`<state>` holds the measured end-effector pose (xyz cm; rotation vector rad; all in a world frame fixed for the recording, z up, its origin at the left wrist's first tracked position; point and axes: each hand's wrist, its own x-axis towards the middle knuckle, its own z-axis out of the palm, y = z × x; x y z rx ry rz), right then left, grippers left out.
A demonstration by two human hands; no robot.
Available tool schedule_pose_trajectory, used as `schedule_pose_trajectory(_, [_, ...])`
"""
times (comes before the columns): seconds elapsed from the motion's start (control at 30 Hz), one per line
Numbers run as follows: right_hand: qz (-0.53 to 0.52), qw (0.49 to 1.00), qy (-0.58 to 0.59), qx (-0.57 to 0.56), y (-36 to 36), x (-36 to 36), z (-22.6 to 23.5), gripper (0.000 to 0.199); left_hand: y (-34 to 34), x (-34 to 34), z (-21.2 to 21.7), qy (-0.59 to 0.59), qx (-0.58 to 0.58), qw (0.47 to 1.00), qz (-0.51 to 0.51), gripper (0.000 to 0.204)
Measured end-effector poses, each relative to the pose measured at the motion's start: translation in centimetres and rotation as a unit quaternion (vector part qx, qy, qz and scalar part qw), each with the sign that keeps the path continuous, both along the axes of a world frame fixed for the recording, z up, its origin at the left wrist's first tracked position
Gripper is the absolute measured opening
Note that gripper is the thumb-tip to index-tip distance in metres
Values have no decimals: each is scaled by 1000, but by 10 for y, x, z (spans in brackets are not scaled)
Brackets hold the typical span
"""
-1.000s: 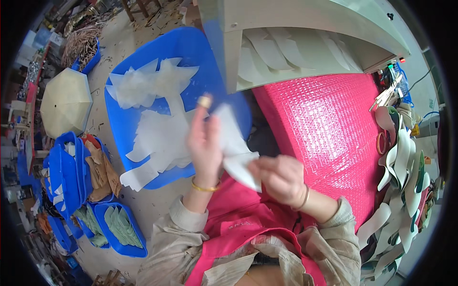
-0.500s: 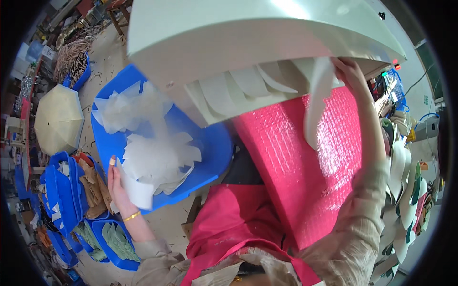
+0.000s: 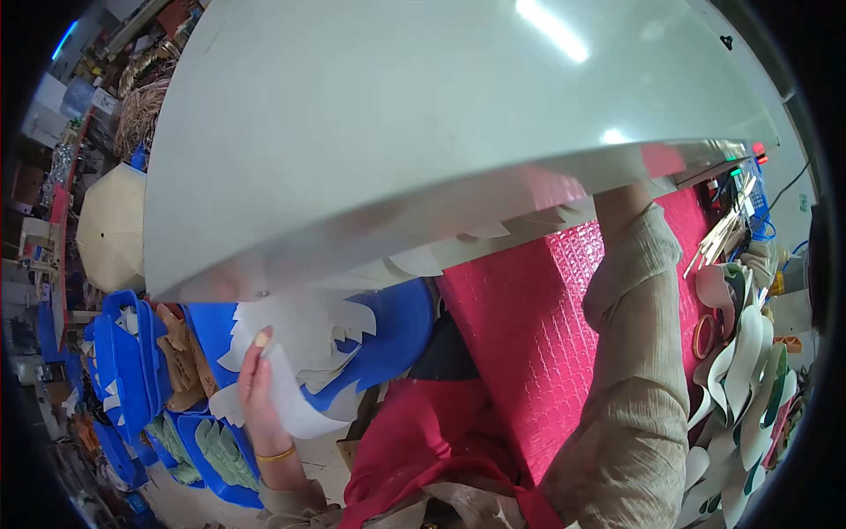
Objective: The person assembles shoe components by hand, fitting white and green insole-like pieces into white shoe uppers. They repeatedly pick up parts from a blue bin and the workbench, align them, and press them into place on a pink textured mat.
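Observation:
My left hand (image 3: 257, 388), with a gold bangle at its wrist, pinches a thin white sheet piece (image 3: 304, 406) with a curved, notched edge. Just past it, a pile of similar jagged white pieces (image 3: 295, 326) lies in a large blue tub (image 3: 410, 309). My right hand (image 3: 624, 203) reaches under the front lip of a big pale-green machine housing (image 3: 397, 123). Its fingers are hidden there, so whether it holds anything does not show. Along the lip's underside, the edges of several white curved pieces (image 3: 483, 231) stick out.
A shiny pink quilted cover (image 3: 520, 326) slopes between the machine and me. At the right hang several white-and-green strips (image 3: 749, 379), with a tape roll (image 3: 703, 337) near them. Blue bins (image 3: 132, 370) of brown and green pieces and a cream umbrella (image 3: 110, 229) stand at left.
The machine housing fills more of the view and covers part of the tub. My right hand has gone under its lip with the white strip, now out of sight. My left hand sits further right.

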<state>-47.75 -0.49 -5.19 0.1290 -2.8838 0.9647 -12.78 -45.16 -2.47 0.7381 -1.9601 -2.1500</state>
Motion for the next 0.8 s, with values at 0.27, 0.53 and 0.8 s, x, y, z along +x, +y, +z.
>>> schedule_pose_trajectory(0.27, [96, 980, 159, -76, -59, 127, 63, 27, 101, -19, 41, 134, 19, 951, -276, 39])
schedule_pose_trajectory(0.53, [68, 922, -227, -305, -50, 295, 121, 28, 204, -70, 40, 234, 93, 922, -294, 44])
schedule_pose_trajectory(0.8, [34, 955, -130, -265, 93, 71, 76, 30, 188, -68, 11, 174, 57, 927, -327, 21])
